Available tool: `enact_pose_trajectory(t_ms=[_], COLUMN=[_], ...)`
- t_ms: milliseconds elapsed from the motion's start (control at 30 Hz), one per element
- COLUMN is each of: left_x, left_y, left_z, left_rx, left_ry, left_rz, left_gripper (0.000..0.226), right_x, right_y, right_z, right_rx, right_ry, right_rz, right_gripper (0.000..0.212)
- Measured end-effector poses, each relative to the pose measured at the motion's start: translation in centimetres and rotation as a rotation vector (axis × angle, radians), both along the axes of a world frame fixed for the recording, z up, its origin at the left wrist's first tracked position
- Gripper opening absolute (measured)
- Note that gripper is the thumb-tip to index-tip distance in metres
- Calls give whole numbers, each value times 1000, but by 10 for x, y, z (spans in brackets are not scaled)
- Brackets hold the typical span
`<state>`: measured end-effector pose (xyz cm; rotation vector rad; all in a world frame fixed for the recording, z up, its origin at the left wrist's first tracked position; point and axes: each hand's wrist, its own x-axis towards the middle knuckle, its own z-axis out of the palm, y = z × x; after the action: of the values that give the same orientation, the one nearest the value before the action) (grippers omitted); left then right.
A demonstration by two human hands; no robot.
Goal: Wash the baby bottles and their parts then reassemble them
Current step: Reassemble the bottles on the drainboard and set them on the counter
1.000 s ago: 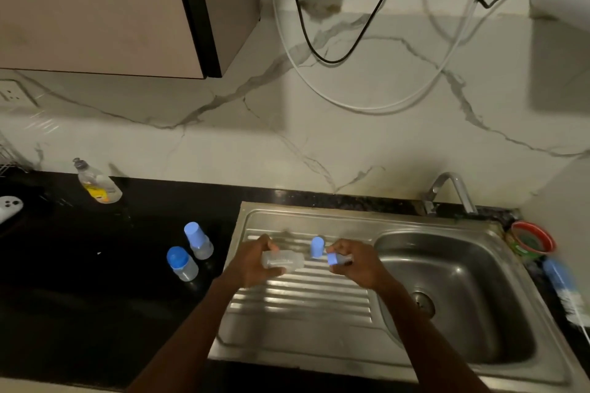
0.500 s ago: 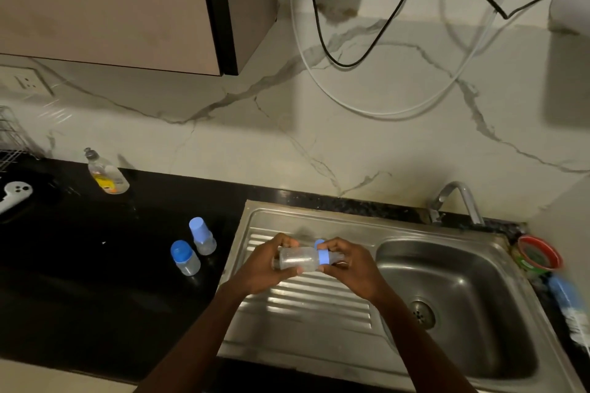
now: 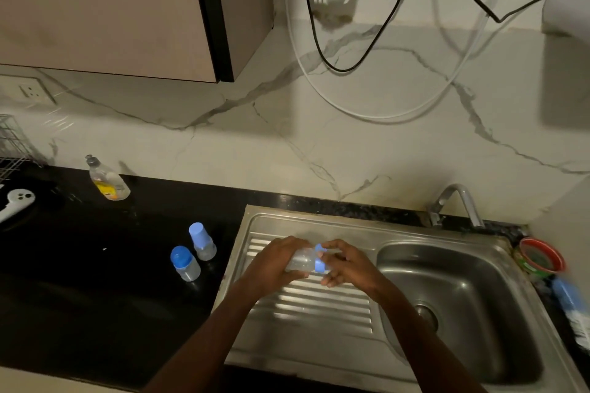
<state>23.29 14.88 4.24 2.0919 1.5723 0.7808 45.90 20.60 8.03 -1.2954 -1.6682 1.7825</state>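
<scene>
- Left hand (image 3: 274,262) grips a clear baby bottle (image 3: 301,262) sideways above the sink's drainboard (image 3: 319,303).
- Right hand (image 3: 346,265) pinches its blue collar (image 3: 319,266) (blurred).
- Two capped bottles (image 3: 194,250) stand on the black tabletop (image 3: 95,281).

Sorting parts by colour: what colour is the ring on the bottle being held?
Blue; the ring shows in the head view, the only one.
</scene>
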Motion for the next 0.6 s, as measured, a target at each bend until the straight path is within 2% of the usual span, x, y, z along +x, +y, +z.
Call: enact_pose_trajectory(t_ms=[100,167,200,300,400,433,500,600], left_x=[0,-2,-4,-10,-12,-12,-11,-10], left_y=[-1,0,0,-1,-3,-4,-6,-11], left_z=[-3,-4,-4,-8,-13,-14,-19,-26], left_rx=[7,-7,-20,-45,-47,-36,-1,42], left_ry=[-5,-8,-15,-23,15,18,34,111], left_rz=[14,36,52,60,52,60,91,110], left_gripper=[57,58,58,59,58,59,59,59], right_x=[2,0,0,0,-8,-12,-21,-35], right_y=[-3,-1,0,3,0,-3,-7,-6], right_z=[-6,-4,-4,-13,-27,-29,-35,-41], right_rx=[30,7,50,260,345,321,224,-90], right_ry=[6,-99,-141,-83,-98,-82,-59,-73], right_rz=[34,29,13,4,40,34,-32,-135], right_gripper=[30,48,51,25,13,7,26,38])
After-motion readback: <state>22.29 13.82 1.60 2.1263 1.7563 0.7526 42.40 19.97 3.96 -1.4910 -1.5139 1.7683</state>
